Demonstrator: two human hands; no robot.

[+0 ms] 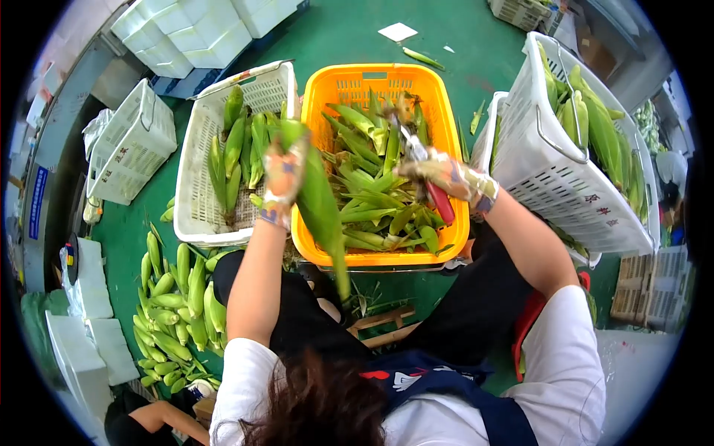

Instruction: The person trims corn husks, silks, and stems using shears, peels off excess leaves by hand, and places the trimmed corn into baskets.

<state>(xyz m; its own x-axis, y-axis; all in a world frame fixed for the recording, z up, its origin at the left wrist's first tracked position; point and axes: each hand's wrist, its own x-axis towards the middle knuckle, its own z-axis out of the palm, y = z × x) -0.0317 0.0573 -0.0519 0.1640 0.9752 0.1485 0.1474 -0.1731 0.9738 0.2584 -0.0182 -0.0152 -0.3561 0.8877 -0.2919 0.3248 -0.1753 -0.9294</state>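
My left hand (283,177), in a patterned glove, is closed around a green ear of corn (320,204) still in its husk. The ear slants down over the left rim of the yellow crate (311,85), its lower end blurred. Above the crate's right side, my right hand (448,180), gloved too, grips red-handled pruning shears (440,203). Their metal blades point up and away from me; motion blur hides whether they are parted. Green husks and leaves (372,197) fill much of the yellow crate below both hands.
On the left, a white crate (195,160) holds husked ears, and a pile of corn (175,301) lies on the green floor. A tall white crate (532,160) of corn stands right. White foam boxes (201,33) are stacked behind. Another person's arm (171,416) shows bottom left.
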